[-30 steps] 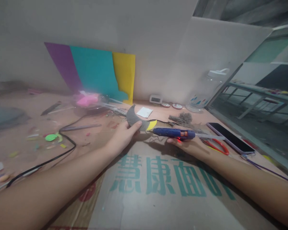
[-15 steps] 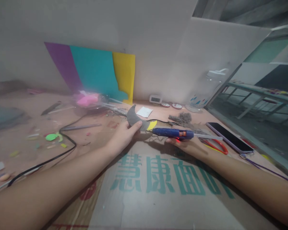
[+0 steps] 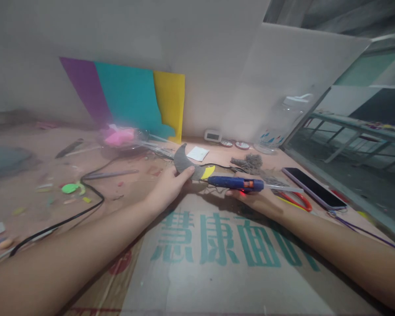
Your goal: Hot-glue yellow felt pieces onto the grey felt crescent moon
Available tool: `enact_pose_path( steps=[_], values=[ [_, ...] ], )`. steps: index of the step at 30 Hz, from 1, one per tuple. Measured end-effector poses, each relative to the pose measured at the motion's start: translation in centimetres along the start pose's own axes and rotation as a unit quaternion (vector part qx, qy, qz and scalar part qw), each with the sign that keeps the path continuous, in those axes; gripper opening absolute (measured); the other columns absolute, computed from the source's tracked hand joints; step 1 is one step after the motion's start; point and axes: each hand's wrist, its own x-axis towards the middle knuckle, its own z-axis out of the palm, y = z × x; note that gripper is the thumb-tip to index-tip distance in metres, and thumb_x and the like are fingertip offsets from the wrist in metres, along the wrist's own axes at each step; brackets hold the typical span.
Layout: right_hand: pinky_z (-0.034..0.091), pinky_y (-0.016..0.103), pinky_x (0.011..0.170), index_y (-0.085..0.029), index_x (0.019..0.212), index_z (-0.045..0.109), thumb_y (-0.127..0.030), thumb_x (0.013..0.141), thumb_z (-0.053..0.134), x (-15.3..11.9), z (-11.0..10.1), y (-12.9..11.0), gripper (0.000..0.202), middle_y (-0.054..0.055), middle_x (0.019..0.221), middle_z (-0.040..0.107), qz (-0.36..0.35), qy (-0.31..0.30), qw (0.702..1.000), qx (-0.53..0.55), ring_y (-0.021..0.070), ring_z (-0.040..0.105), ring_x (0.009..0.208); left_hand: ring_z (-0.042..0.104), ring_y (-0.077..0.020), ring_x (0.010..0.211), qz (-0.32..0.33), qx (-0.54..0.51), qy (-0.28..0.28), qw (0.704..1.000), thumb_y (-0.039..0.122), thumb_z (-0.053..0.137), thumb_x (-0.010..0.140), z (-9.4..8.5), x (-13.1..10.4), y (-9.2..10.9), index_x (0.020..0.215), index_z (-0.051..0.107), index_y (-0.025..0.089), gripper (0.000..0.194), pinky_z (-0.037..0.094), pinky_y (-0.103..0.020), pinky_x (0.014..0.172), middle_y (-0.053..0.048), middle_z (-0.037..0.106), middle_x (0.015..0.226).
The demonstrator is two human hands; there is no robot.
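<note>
My left hand (image 3: 171,182) pinches a grey crescent-shaped piece (image 3: 183,162) between thumb and fingers. A small yellow patch (image 3: 208,172) sits at the crescent's right end. Wrapped round a blue glue gun (image 3: 235,183), my right hand (image 3: 250,197) holds it level, a red light showing beneath. The gun's tip points left and meets or nearly meets the piece beside the yellow patch. A clear glue stick (image 3: 283,188) sticks out of its back end.
Cardboard with green characters (image 3: 197,281) lies below my hands. Red-handled scissors (image 3: 299,200), a phone (image 3: 314,188), grey yarn (image 3: 250,162) and a bottle (image 3: 273,127) are at right. A black cable (image 3: 85,211), scraps and a pink item (image 3: 120,137) are at left. Coloured sheets (image 3: 128,96) stand behind.
The glue gun and my right hand have shifted very slightly left. My left hand keeps its hold on the grey piece.
</note>
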Motion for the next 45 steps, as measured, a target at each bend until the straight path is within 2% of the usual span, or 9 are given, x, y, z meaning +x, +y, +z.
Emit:
enact_pose_path(
  steps=[9, 26, 30, 37, 41, 45],
  values=[
    [0.044, 0.027, 0.053, -0.022, 0.07, 0.058, -0.042, 0.077, 0.07, 0.03, 0.02, 0.08, 0.024, -0.002, 0.061, 0.055, -0.004, 0.011, 1.0, -0.02, 0.0152, 0.053, 0.058, 0.044, -0.0108, 0.052, 0.002, 0.008, -0.003, 1.0, 0.057, 0.058, 0.081, -0.14, 0.01, -0.15, 0.066, 0.054, 0.017, 0.042, 0.032, -0.024, 0.051, 0.003, 0.053, 0.059],
    [0.044, 0.028, 0.056, -0.022, 0.071, 0.058, -0.042, 0.076, 0.07, -0.13, -0.06, -0.54, 0.024, -0.001, 0.063, 0.057, 0.003, 0.015, 1.0, 0.003, 0.0159, 0.053, 0.06, 0.045, -0.011, 0.055, 0.0, -0.017, -0.01, 1.0, 0.057, 0.06, 0.08, -0.07, 0.18, -0.29, 0.069, 0.055, 0.017, 0.042, 0.031, -0.024, 0.051, 0.003, 0.053, 0.061],
    [0.046, 0.029, 0.057, -0.022, 0.072, 0.059, -0.043, 0.074, 0.07, -0.07, 0.21, -0.75, 0.024, -0.002, 0.063, 0.057, 0.015, 0.041, 0.999, 0.023, 0.0167, 0.054, 0.06, 0.043, -0.0105, 0.054, -0.001, -0.022, -0.009, 1.0, 0.055, 0.06, 0.08, -0.11, 0.07, -0.16, 0.071, 0.055, 0.017, 0.04, 0.031, -0.023, 0.051, 0.004, 0.052, 0.061],
    [0.046, 0.028, 0.055, -0.022, 0.069, 0.055, -0.042, 0.076, 0.068, 0.04, -0.1, -0.34, 0.025, -0.002, 0.062, 0.057, -0.004, 0.038, 0.999, -0.015, 0.016, 0.054, 0.058, 0.043, -0.011, 0.054, -0.002, -0.016, -0.006, 1.0, 0.056, 0.06, 0.081, -0.09, -0.03, -0.11, 0.071, 0.057, 0.017, 0.041, 0.031, -0.023, 0.051, 0.003, 0.053, 0.06],
    [0.049, 0.031, 0.059, -0.024, 0.069, 0.056, -0.042, 0.076, 0.068, 0.06, -0.19, -0.25, 0.023, 0.0, 0.065, 0.06, 0.006, 0.036, 0.999, -0.014, 0.019, 0.058, 0.063, 0.041, -0.0111, 0.051, -0.001, -0.008, -0.006, 1.0, 0.052, 0.06, 0.082, -0.03, -0.2, 0.32, 0.074, 0.06, 0.017, 0.036, 0.031, -0.024, 0.051, 0.004, 0.051, 0.056],
    [0.053, 0.036, 0.065, -0.025, 0.068, 0.056, -0.042, 0.072, 0.069, 0.08, 0.04, -0.37, 0.022, 0.002, 0.066, 0.06, 0.023, 0.073, 0.997, -0.009, 0.0236, 0.062, 0.069, 0.041, -0.0115, 0.051, 0.003, -0.013, -0.003, 1.0, 0.051, 0.06, 0.083, -0.02, -0.28, 0.47, 0.077, 0.061, 0.017, 0.034, 0.032, -0.024, 0.052, 0.004, 0.051, 0.055]
  ],
)
